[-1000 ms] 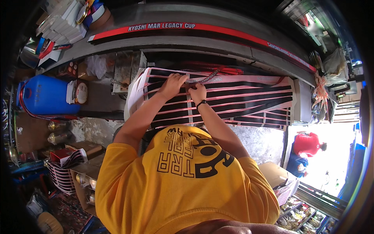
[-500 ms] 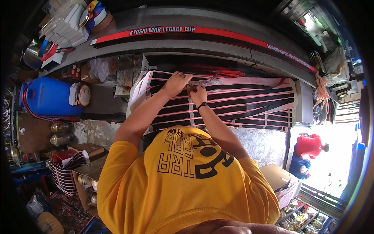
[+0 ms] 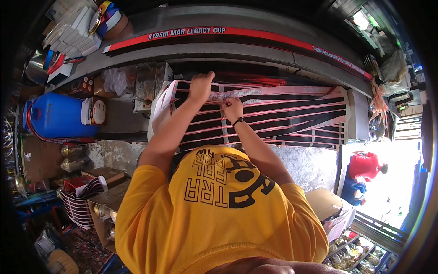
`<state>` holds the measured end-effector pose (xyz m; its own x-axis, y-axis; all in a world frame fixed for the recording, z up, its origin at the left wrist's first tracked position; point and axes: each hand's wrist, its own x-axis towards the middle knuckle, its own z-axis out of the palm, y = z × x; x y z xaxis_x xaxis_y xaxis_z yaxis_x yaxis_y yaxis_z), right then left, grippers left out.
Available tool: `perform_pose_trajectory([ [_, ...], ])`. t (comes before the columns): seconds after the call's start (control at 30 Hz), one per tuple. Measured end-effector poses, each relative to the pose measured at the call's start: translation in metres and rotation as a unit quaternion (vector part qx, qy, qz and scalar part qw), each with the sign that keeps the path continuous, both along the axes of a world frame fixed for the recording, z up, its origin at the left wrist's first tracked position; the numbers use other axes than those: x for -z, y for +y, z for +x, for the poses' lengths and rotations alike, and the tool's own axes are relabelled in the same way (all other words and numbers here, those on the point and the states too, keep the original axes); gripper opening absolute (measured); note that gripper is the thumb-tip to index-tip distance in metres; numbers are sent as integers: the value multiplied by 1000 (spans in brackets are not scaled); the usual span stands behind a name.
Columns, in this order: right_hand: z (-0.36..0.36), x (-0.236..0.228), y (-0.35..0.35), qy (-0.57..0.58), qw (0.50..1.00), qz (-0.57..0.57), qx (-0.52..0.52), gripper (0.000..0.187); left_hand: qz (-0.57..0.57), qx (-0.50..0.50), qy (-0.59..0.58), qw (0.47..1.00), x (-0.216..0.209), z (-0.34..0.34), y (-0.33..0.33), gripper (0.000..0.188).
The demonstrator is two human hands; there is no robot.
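Note:
A wide black sheet point(image 3: 292, 113) with long pale pink and red printed strips lies across the bench in front of me. My left hand point(image 3: 200, 86) is at the sheet's far edge, left of its middle, with its fingers mostly hidden behind the back of the hand. Nearer to me and to the right, my right hand point(image 3: 234, 108) rests on the strips. Its fingers are pinched round something small and dark that I cannot make out. One pale red strip point(image 3: 283, 92) runs along the far side of the sheet, to the right of both hands.
On the ledge beyond lies a long red printed ribbon point(image 3: 264, 38). A blue plastic drum point(image 3: 59, 116) stands at the left, with white boxes point(image 3: 77, 32) stacked above it. A cardboard box point(image 3: 321, 203) is at the lower right. A person in red point(image 3: 364, 165) is outside, at the right.
My left hand has moved away from my right hand, farther and slightly left, to the sheet's far edge. A narrow strip raised near the hands no longer stands up. My right hand has barely moved.

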<state>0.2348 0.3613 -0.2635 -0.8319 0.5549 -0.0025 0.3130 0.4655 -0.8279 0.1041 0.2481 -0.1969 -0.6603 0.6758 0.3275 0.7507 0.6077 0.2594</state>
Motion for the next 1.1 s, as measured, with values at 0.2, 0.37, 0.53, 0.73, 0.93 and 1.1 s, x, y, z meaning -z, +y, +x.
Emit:
perform_pose_trajectory([
  [0.2,-6,4,1,-9,1000,8,1,12,121,103,81,984,-11,39,-23,30],
  [0.37,-10,13,3,17,989,-148,16,14,89,68,-80,991,12,93,-46,33],
  [0.53,-10,8,-6,29,994,-80,63,22,103,22,-60,993,38,117,-46,39],
  [0.73,-9,-6,-13,-20,992,-95,86,23,31,3,15,999,47,125,-50,50],
  [0.93,-12,-8,-19,-37,993,-58,94,23,-2,-17,31,999,51,129,-49,51],
  [1.1,-21,-2,-6,-51,993,-109,19,27,0,-25,44,999,58,130,-48,54],
])
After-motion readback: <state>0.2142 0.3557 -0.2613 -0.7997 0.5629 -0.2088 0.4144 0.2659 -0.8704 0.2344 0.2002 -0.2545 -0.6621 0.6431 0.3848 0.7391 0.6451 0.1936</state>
